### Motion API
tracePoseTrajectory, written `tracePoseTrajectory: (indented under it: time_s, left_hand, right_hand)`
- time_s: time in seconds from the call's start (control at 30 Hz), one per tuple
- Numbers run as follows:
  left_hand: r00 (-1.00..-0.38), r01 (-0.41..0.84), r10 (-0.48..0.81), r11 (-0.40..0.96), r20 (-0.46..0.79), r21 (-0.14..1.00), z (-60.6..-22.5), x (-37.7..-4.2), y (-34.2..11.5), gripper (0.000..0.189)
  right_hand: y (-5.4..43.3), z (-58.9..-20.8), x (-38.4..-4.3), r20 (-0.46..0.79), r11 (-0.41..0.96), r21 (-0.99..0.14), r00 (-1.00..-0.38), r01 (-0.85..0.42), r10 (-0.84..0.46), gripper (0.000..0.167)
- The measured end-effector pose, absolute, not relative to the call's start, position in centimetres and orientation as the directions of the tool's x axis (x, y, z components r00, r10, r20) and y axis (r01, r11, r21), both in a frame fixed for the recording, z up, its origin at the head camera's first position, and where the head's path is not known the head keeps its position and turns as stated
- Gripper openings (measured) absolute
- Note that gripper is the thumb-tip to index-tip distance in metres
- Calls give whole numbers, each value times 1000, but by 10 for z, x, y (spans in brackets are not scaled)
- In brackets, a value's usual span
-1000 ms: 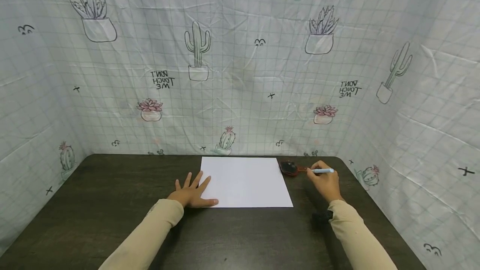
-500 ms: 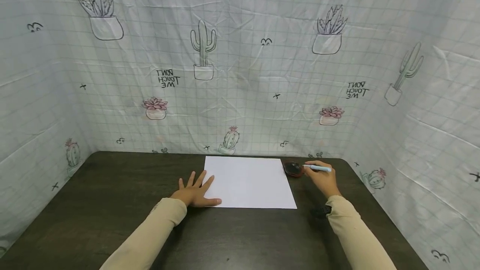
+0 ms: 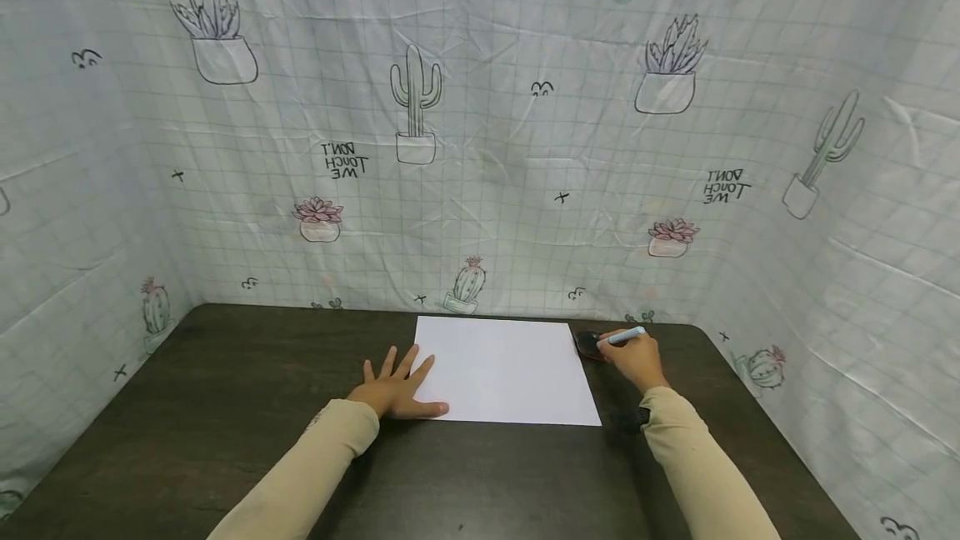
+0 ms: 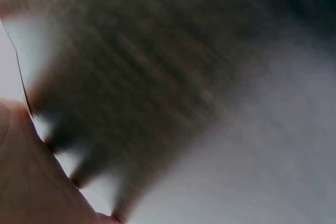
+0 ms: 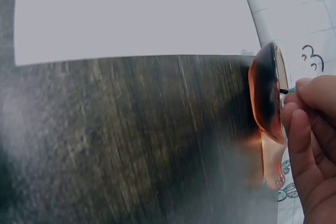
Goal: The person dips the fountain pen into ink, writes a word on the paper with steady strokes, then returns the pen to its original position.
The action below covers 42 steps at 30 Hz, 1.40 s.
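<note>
My left hand (image 3: 397,390) lies with spread fingers on the left edge of a blank white sheet of paper (image 3: 506,369). Part of that hand (image 4: 31,166) shows at the left of its wrist view, which is otherwise mostly blurred. My right hand (image 3: 636,357) pinches a slim light blue pen or brush (image 3: 622,335) by its shaft. Its dark tip (image 5: 284,91) is at the rim of a small translucent amber dish (image 5: 268,98) with a short handle and something dark inside. In the head view the dish (image 3: 587,345) sits just right of the paper, its handle hidden by my right hand.
A dark wood table (image 3: 480,482) carries everything. A pale curtain (image 3: 495,157) printed with cacti surrounds its back and sides, close behind the paper's far edge. A dark band (image 3: 633,419) is on my right wrist.
My right hand has moved left from the dish's handle to over the dish, carrying the pen or brush. My left hand stays on the paper. The head view has shifted slightly.
</note>
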<state>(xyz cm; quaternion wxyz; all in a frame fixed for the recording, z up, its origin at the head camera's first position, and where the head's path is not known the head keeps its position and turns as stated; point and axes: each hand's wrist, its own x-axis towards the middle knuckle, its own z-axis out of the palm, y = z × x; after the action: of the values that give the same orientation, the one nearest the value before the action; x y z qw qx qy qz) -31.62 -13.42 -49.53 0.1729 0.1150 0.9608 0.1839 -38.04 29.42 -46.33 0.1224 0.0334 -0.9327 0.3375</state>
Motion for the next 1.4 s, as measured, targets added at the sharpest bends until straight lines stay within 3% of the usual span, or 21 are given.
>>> tracePoseTrajectory:
  time_s: [0.6, 1.4]
  left_hand:
    - [-911, 165, 288, 911, -295, 379, -501, -320, -134, 112]
    - [-911, 151, 278, 912, -304, 381, -498, -316, -133, 113]
  right_hand:
    - [296, -464, -385, 291, 802, -572, -957, -172, 3, 17]
    - [287, -462, -381, 239, 809, -566, -971, -156, -20, 16]
